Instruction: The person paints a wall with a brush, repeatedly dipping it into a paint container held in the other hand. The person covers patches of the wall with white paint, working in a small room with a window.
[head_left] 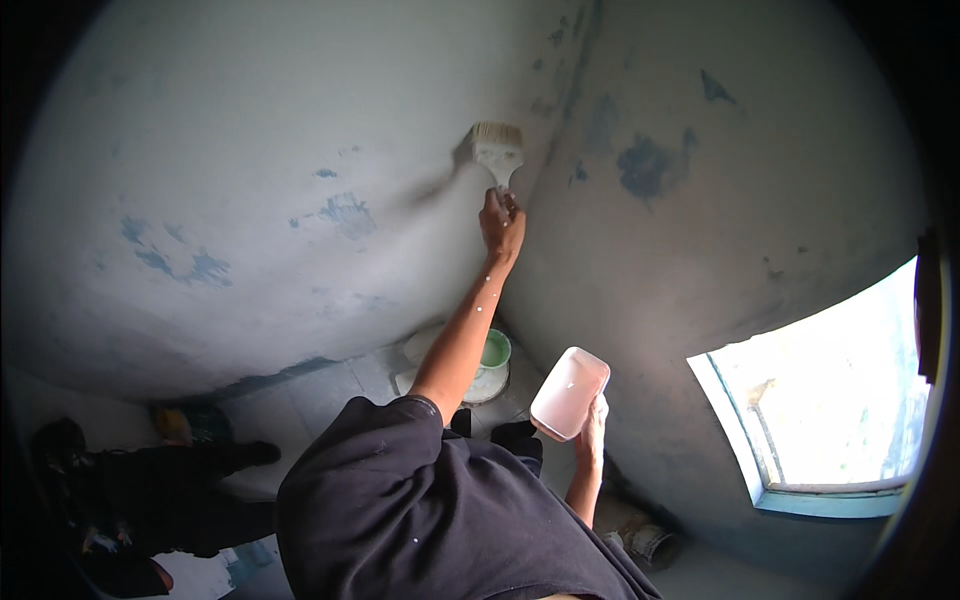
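Note:
My left hand (pixel 503 222) is raised at the wall near the corner, its fingers closed around the handle of a wide paintbrush (pixel 497 150). The pale bristles point upward, close against the wall; whether they touch it I cannot tell. Small white paint spots dot my left forearm. Lower and to the right, my right hand (pixel 594 428) grips the side of a pale pinkish rectangular plastic container (pixel 572 392), tilted with its open top toward me. Some whitish residue shows inside it. The left wall (pixel 260 130) is whitish with bluish-grey bare patches.
A green-rimmed bucket (pixel 497 349) stands on the tiled floor in the corner. The right wall (pixel 690 240) has dark worn patches, and a bright window (pixel 830 390) opens in it. Dark items (pixel 150 490) lie at the left. A roundish object (pixel 648 545) sits low on the right.

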